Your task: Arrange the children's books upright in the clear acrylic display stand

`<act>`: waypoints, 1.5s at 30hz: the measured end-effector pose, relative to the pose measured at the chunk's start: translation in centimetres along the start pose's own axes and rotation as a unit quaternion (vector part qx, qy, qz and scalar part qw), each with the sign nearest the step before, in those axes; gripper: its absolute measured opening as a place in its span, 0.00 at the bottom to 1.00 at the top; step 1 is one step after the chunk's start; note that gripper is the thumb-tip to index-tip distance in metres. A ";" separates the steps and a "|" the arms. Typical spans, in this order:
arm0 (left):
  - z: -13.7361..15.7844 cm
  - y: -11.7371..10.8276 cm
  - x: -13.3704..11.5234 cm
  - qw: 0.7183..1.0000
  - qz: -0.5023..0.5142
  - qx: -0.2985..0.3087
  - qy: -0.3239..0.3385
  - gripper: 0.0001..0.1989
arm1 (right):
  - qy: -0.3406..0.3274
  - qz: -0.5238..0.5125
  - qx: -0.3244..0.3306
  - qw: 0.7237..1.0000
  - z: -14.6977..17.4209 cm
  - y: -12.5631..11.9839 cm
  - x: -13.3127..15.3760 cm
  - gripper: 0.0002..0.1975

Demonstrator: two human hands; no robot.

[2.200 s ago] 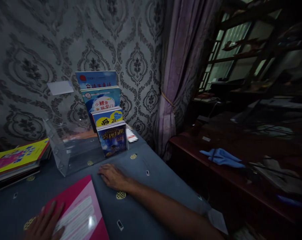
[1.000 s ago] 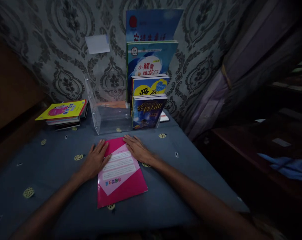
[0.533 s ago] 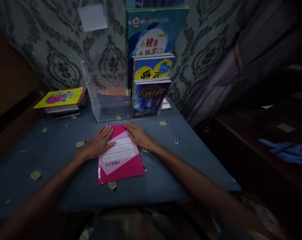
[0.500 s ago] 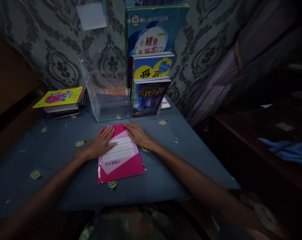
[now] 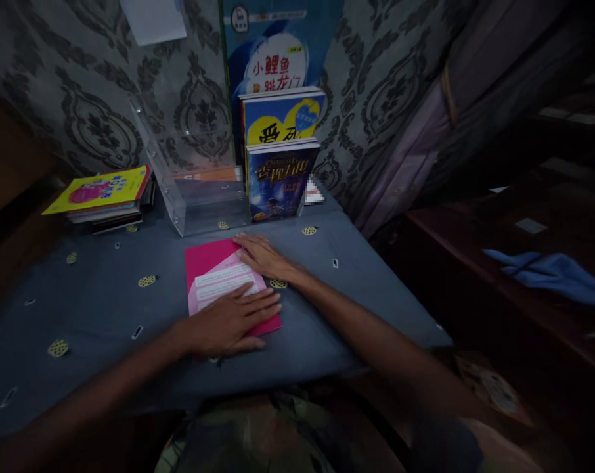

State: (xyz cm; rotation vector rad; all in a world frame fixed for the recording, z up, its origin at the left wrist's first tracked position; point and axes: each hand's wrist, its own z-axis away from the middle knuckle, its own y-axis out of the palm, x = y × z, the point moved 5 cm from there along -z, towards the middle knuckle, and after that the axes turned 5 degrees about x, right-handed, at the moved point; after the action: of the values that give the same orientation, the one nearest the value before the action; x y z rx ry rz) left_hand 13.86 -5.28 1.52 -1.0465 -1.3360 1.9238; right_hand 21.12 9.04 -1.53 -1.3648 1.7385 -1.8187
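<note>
While the right hand (image 5: 261, 255) stays flat on one pink book (image 5: 206, 260), the left hand (image 5: 230, 319), unclenched, has shifted to its near half; one clear rack (image 5: 175, 203) behind.

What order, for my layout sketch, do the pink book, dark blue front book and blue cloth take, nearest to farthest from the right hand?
1. Pink book: partly under the right hand.
2. Dark blue front book: standing just ahead of it.
3. Blue cloth: far off to the right.
</note>
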 end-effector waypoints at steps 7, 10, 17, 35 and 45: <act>0.5 -0.7 -1.0 1.000 0.012 -0.003 -0.004 0.31 | -0.002 0.024 -0.006 1.000 0.4 0.2 0.5 0.25; 1.6 -0.8 1.3 0.998 -0.007 -0.023 -0.059 0.31 | -0.004 0.032 -0.004 0.999 0.3 0.3 0.4 0.26; 6.4 -1.1 11.8 0.961 0.011 -0.113 -0.252 0.30 | 0.002 0.048 0.019 0.999 0.3 0.1 0.4 0.26; 7.3 -1.0 14.3 0.955 0.035 -0.122 -0.267 0.29 | -0.203 0.027 0.133 0.970 6.9 3.8 15.4 0.23; 6.5 -1.0 14.7 0.960 -0.008 -0.113 -0.257 0.30 | -0.211 0.003 0.173 0.962 9.7 0.6 15.3 0.22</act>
State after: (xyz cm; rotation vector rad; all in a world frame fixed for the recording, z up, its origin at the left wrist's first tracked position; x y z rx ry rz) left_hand 0.55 3.61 -0.40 -0.6445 -1.8757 2.1564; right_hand 20.37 -8.55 2.82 -1.4581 1.1463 -1.5834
